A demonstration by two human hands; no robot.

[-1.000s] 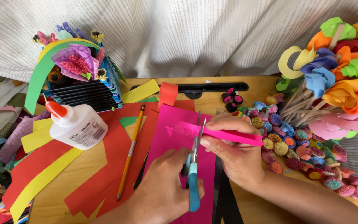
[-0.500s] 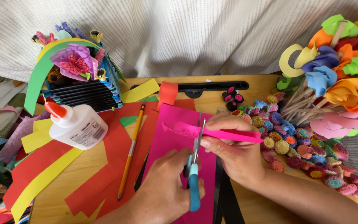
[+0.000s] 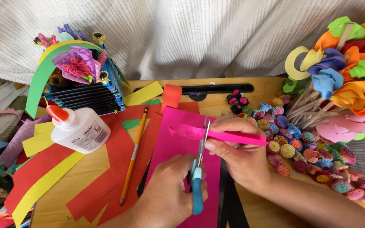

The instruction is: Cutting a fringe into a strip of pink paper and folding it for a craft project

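My left hand (image 3: 167,190) grips blue-handled scissors (image 3: 198,177), blades pointing up and away from me. The blades meet a folded pink paper strip (image 3: 229,136) whose left end is cut into a fine fringe. My right hand (image 3: 237,154) pinches that strip between thumb and fingers, holding it level above a large pink paper sheet (image 3: 178,147) on the wooden desk (image 3: 216,103).
A white glue bottle (image 3: 79,131) with orange cap lies left, on red and yellow paper strips (image 3: 43,177). A pencil (image 3: 134,154) lies beside the pink sheet. Small rolled paper flowers (image 3: 292,143) crowd the right; paper roses on sticks (image 3: 343,80) far right; a decorated basket (image 3: 77,80) back left.
The scissors and both hands stay almost in place; the blades work along the strip and the fringed end extends slightly further left.
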